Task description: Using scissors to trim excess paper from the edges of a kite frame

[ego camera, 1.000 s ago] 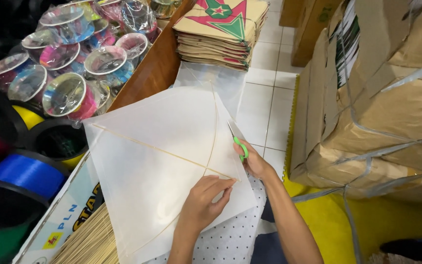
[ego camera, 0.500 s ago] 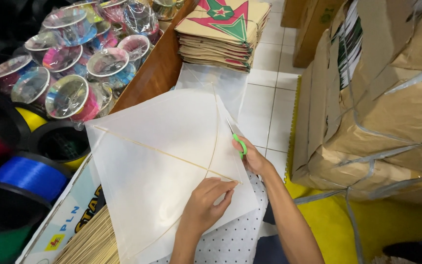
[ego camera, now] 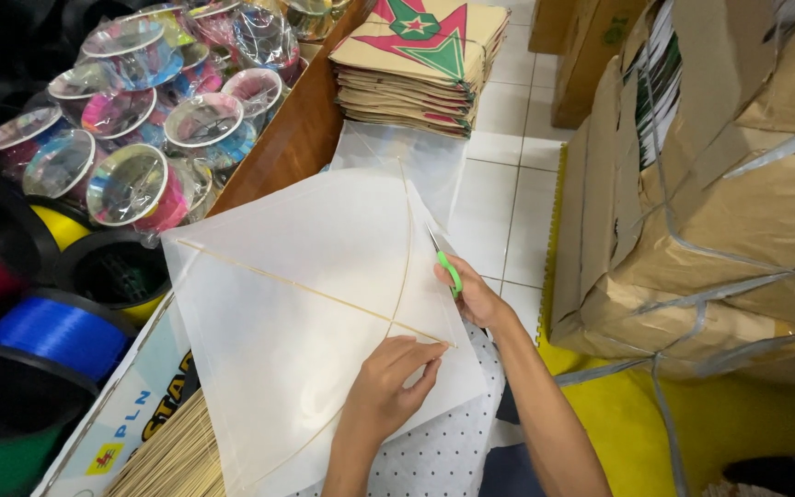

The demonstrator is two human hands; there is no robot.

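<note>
White paper kite (ego camera: 305, 313) lies flat over dotted surface (ego camera: 443, 460). Left hand (ego camera: 388, 391) presses it, fingers spread, clasping nothing. Right hand (ego camera: 476, 294) closed around green-handled scissors (ego camera: 445, 265) at kite's right edge. Risks: thin paper tears; blades nick bamboo spar (ego camera: 315, 293); sheet slides if pressure slackens.

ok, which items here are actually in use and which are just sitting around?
In use:
- left hand pressing flat on the white kite sheet
- thin stick frame on the sheet
- right hand holding green-handled scissors at the sheet's right edge

Lying about:
- stack of printed kites
- wrapped line spools
- blue spool
- wrapped cardboard bundles
- bundle of sticks
</note>
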